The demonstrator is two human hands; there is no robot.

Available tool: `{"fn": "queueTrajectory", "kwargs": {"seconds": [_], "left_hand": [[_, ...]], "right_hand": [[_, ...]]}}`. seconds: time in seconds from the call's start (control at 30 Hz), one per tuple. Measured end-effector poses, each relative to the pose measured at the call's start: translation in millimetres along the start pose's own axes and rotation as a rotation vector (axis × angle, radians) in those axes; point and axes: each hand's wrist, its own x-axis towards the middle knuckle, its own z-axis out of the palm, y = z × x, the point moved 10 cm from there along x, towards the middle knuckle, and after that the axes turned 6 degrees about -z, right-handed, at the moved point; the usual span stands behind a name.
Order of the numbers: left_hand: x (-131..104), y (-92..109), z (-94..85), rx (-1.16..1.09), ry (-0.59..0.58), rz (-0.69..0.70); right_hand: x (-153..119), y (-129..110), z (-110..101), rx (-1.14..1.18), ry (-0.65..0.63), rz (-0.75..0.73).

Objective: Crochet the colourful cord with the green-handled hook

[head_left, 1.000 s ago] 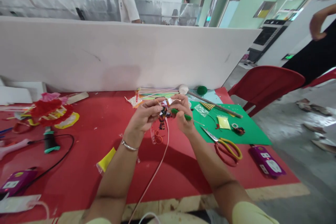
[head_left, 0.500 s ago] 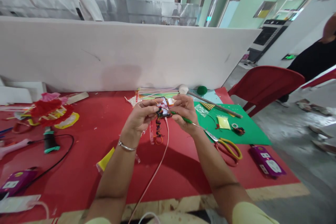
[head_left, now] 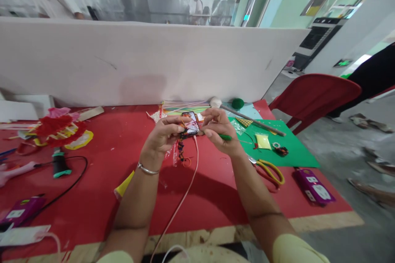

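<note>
My left hand [head_left: 163,134] pinches a dark crocheted yarn strip [head_left: 180,148] with orange bits, whose lower end hangs down toward the table and an orange loop. In my right hand [head_left: 219,131] is a thin crochet hook with a green handle [head_left: 225,137], its tip pointing left toward the yarn. Where the tip meets the yarn is too small to make out. Behind both hands a phone [head_left: 193,122] with a lit screen is propped up, and a pale pink cable [head_left: 191,178] runs from it to the front edge.
Scissors [head_left: 269,171] lie beside my right forearm. A green sheet [head_left: 290,148] carries a yellow packet [head_left: 263,141]. Purple boxes [head_left: 315,187] sit at both sides. At left are a red fringed piece [head_left: 60,129] and a glue gun [head_left: 60,164]. A white partition [head_left: 185,61] stands behind.
My right hand has tilted, so the crochet hook's rear end points more level. The yarn strip has shifted slightly left with my left hand. People in the background have moved.
</note>
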Motion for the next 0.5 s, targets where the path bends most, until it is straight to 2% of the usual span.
{"fn": "queueTrajectory", "kwargs": {"seconds": [0.07,0.17,0.27,0.4,0.47,0.5], "left_hand": [[1,-2,2.7,-0.011,-0.011,0.007],[3,-7,12.4,-0.020,-0.041,0.023],[1,-1,15.6,0.035,0.028,0.161],[-14,20,3.4,0.215,0.330,0.481],[-18,20,1.9,0.229,0.405,0.525],[-16,15,1.9,0.178,0.400,0.499]], "right_hand": [[-1,13,5,0.093,-0.001,0.091],[-11,42,18,0.269,0.067,0.292],[-18,56,31,0.329,0.140,0.394],[-12,37,19,0.056,0.261,0.315],[-10,23,13,-0.072,0.312,0.247],[-11,18,11,-0.109,0.347,0.213]]}}
